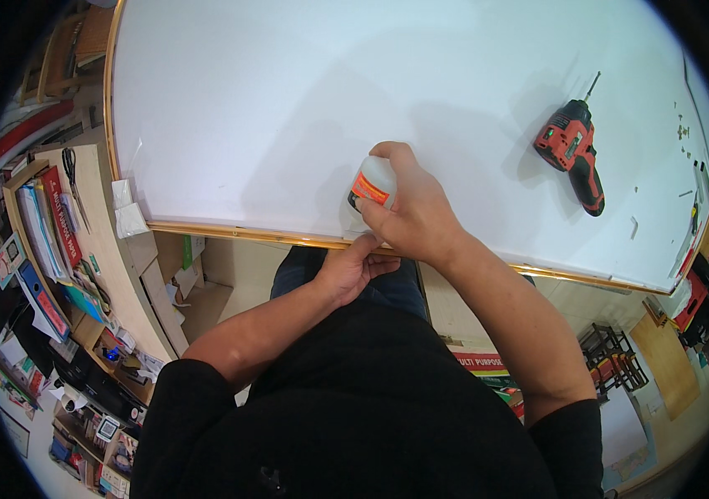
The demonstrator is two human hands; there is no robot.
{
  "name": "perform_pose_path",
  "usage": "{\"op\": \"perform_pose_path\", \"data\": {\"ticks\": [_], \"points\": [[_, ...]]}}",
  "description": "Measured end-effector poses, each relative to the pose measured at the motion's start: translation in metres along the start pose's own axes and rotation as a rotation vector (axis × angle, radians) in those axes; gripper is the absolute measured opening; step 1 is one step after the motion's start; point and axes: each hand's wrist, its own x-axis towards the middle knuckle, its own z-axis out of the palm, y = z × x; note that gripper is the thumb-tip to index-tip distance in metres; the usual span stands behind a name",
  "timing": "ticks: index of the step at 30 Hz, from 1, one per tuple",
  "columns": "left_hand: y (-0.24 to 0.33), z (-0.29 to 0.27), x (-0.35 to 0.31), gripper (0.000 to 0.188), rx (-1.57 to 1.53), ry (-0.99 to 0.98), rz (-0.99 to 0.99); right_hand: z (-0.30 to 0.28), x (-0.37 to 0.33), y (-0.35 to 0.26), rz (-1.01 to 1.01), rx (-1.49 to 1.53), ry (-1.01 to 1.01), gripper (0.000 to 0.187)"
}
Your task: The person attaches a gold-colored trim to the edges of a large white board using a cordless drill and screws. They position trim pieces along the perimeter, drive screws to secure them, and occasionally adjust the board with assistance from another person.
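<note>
A small white plastic bottle (380, 175) with an orange and black label is in my right hand (417, 208), whose fingers wrap round it. It is held above the near edge of a large white board (229, 100); its mouth cannot be made out. Just below it, my left hand (351, 269) pinches the gold-coloured edge trim (288, 239) of the board, thumb on top and fingers curled underneath. Off to the right, a red and black cordless drill (572, 150) with a long bit lies on the board.
Several small metal bits (684, 133) are scattered along the board's right side, near some pens (698, 179). White blocks (128, 212) sit at its left corner. Shelves with folders (42, 224) and scissors (69, 166) stand at left. A dark rack (612, 358) stands at lower right.
</note>
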Motion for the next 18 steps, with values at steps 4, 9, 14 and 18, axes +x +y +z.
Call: {"op": "perform_pose_path", "data": {"ticks": [4, 9, 14, 18], "points": [[0.001, 0.002, -0.001, 0.031, 0.007, 0.024, -0.012, -0.004, 0.000, 0.002, 0.023, 0.001, -0.016, 0.059], [-0.001, 0.003, -0.002, 0.032, 0.028, 0.055, 0.028, -0.007, -0.003, 0.008, 0.066, 0.037, 0.013, 0.060], [-0.003, -0.001, 0.002, 0.034, 0.032, 0.051, 0.006, -0.027, -0.006, 0.020, 0.129, 0.007, 0.145, 0.065], [-0.003, -0.005, 0.004, 0.035, 0.030, 0.033, -0.019, -0.066, -0.027, 0.035, 0.117, -0.015, 0.158, 0.065]]}}
